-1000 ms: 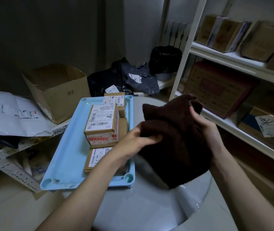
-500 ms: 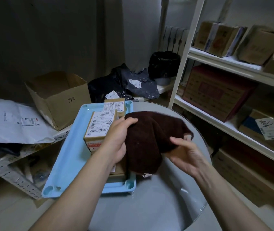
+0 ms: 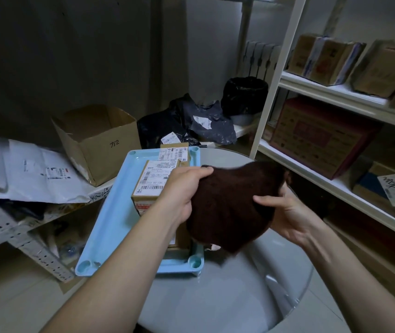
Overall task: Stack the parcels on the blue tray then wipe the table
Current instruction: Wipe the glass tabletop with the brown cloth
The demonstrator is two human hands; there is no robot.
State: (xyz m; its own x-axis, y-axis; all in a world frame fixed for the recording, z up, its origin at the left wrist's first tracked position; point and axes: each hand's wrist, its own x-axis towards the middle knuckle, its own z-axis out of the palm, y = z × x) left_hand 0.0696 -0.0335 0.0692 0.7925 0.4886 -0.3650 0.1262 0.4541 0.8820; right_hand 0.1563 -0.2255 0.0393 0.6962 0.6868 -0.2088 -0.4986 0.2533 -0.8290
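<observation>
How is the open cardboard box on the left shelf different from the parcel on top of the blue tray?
The open box is bigger, unsealed with flaps up, and carries only a handwritten mark. The top parcel is smaller, closed, and carries a printed barcode label. The box sits on a shelf; the parcel is stacked on the blue tray. Both are brown cardboard.

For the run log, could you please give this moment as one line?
parcels stacked on tray | both hands: left, right hold cloth above table | wiping not begun

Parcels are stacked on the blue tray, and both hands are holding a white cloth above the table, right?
Not quite: the cloth is dark brown, not white, as the head view shows. The rest holds: parcels sit on the blue tray, left hand and right hand holding it above the table.
</observation>
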